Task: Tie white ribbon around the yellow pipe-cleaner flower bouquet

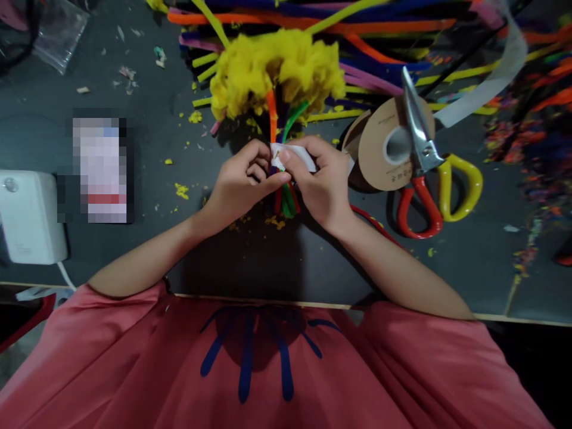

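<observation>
Both hands meet at the middle of the dark table [134, 250]. My left hand [241, 182] is closed around a bundle of pipe-cleaner stems [286, 199], red, green and dark, that ends in a fluffy yellow head [272, 71] pointing away from me. My right hand [319, 179] pinches a strip of white tape [297, 156] pressed against the stems just below the yellow head. The stem ends stick out beneath my fingers.
A brown tape roll [379, 149] lies right of my hands with white tape trailing off; scissors [426, 173] with red and yellow handles rest on it. Loose coloured pipe cleaners [379, 36] cover the far side. A white box [29, 217] and a blurred object sit left. Yellow fluff scraps litter the table.
</observation>
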{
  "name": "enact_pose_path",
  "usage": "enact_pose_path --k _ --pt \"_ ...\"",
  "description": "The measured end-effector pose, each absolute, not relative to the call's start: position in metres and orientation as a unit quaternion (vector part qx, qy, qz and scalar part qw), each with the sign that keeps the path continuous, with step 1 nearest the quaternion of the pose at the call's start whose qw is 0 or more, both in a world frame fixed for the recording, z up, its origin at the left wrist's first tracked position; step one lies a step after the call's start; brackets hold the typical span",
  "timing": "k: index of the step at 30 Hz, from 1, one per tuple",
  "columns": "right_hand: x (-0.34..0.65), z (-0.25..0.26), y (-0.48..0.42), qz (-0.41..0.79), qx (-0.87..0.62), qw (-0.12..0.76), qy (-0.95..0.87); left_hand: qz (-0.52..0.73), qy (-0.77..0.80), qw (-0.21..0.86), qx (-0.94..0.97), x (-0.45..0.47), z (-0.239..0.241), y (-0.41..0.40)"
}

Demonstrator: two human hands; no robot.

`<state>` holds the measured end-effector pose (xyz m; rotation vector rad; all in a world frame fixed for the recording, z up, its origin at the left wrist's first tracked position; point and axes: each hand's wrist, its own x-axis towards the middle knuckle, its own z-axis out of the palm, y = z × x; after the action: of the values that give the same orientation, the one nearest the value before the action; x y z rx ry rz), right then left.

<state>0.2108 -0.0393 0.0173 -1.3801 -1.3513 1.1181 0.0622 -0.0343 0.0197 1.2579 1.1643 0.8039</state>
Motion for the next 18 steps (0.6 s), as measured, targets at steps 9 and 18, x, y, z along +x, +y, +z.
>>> enact_pose_path --k 9,18 --pt "0.2116 0.0249 -0.0379 0.480 -0.551 0.450 -0.513 0.370 0.515 0.599 0.489 0.0661 0.0224 -0.0344" --pt "0.2181 0.0224 -0.0337 0.574 -0.521 0.437 -0.456 0.387 0.489 0.635 0.455 0.0579 0.0143 -0.0338"
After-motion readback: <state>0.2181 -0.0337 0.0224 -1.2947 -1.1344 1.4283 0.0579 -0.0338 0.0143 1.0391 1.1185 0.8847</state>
